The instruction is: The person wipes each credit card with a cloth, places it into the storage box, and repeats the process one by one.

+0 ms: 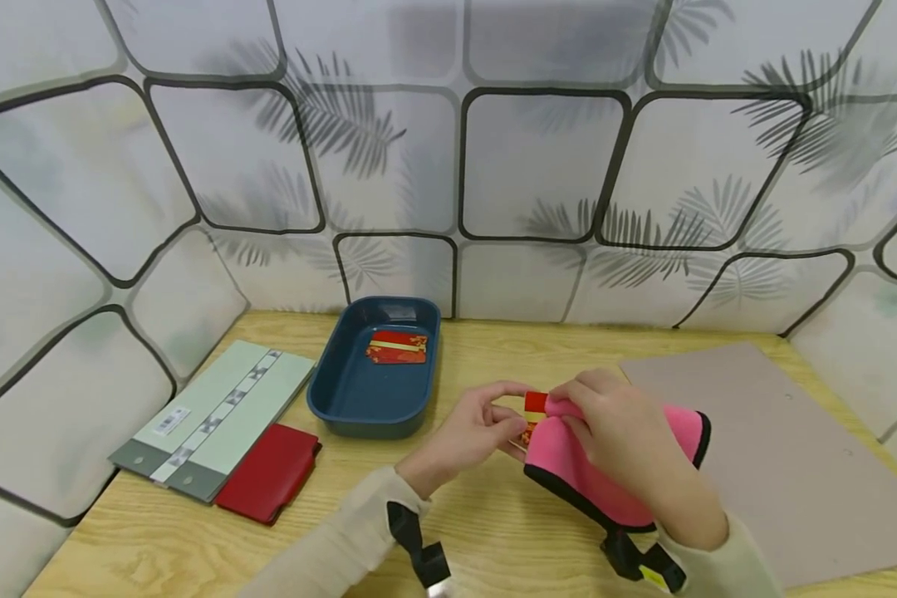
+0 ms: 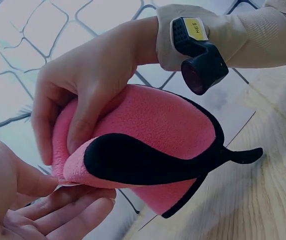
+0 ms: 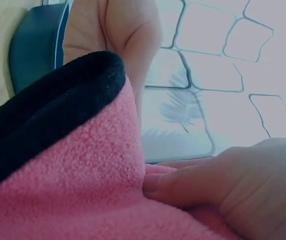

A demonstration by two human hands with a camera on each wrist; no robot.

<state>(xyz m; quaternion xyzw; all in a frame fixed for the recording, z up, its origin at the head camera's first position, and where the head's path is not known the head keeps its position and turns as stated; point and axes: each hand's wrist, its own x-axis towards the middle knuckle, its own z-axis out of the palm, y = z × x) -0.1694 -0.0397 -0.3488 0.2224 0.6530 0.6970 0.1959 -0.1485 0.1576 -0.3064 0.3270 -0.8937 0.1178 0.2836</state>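
Observation:
Between thumb and fingers, my left hand (image 1: 469, 428) pinches a small red card with gold print (image 1: 536, 403). My right hand (image 1: 619, 428) grips a pink fleecy cloth (image 1: 568, 465) with black edging, folded and bunched against the card's right part. In the left wrist view, the cloth (image 2: 163, 120) drapes from under the right thumb, and it hides nearly all of the card, leaving a thin edge at the left fingertips. From the right wrist, the right thumb presses into the pink cloth (image 3: 93, 145), with the left hand (image 3: 118, 35) just beyond it.
A dark blue tray (image 1: 370, 399) at the back holds a similar red card (image 1: 396, 355). To the left lie a pale green folder (image 1: 262, 415) and a dark red leather-like case (image 1: 272, 473). A flat grey-brown board (image 1: 762, 465) covers the table's right side. Patterned fabric walls (image 1: 541, 166) enclose the back and sides.

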